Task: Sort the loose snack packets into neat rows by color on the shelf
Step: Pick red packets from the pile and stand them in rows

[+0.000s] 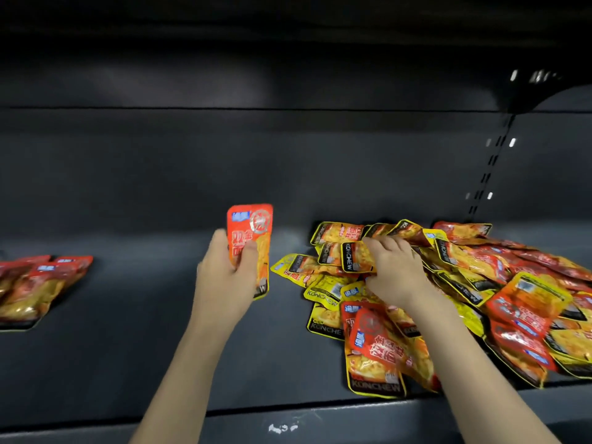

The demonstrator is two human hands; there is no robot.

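Head view: both hands at work on the dark shelf (pixel 160 331).
Left hand (pixel 224 277) grips a red packet (pixel 253 232) upright; right hand (pixel 394 267) pinches a yellow packet (pixel 352 256) atop the mixed pile (pixel 480 299) at three o'clock.

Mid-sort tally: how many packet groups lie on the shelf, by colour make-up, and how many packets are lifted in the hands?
Red group on the shelf: 1
Mixed red-and-yellow pile: 1
Red packet lifted in the left hand: 1
Total: 3. The packets inside the pile overlap too much to count singly.
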